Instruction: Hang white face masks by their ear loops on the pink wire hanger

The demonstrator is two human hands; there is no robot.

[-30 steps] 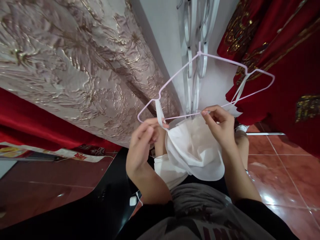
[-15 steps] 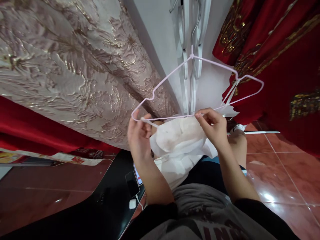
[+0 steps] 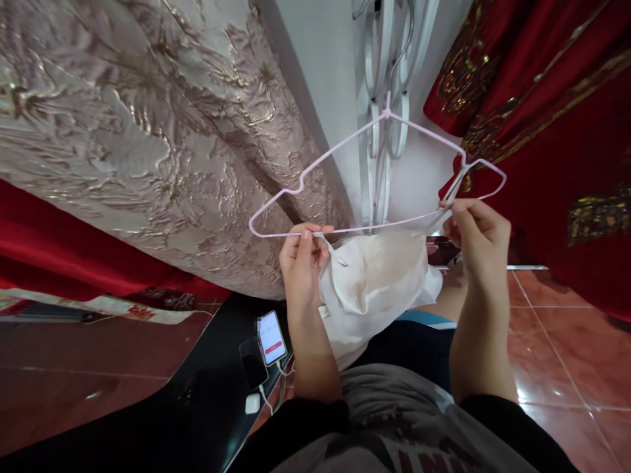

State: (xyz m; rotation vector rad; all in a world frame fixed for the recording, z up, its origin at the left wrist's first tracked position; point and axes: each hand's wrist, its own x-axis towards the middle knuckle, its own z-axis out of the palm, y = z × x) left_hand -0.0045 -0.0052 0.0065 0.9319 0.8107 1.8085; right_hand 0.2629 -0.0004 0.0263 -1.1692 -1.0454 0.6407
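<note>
A lilac clothes hanger [image 3: 345, 146] hangs by its metal hook in front of me. White cloth with thin straps [image 3: 379, 269] lies below its lower bar, over my lap. My left hand [image 3: 303, 266] is closed around the left part of that bar, where a white strap comes out beside the fingers. With thumb and forefinger, my right hand [image 3: 478, 230] pinches a second strap [image 3: 454, 184] near the bar's right part. This strap runs up to the hanger's right notch. What lies inside the left fingers is partly hidden.
Pale embossed fabric [image 3: 172, 131] hangs at left, and red fabric with gold trim [image 3: 552, 151] at right. White metal loops [image 3: 398, 125] stand behind the hanger. Two phones, one lit [image 3: 272, 338], and a small white case [image 3: 252, 403] lie on a black surface [image 3: 192, 394].
My right hand has moved right along the bar to the strap there. My left hand has shifted right and closed on the bar; the left strap now sits further in.
</note>
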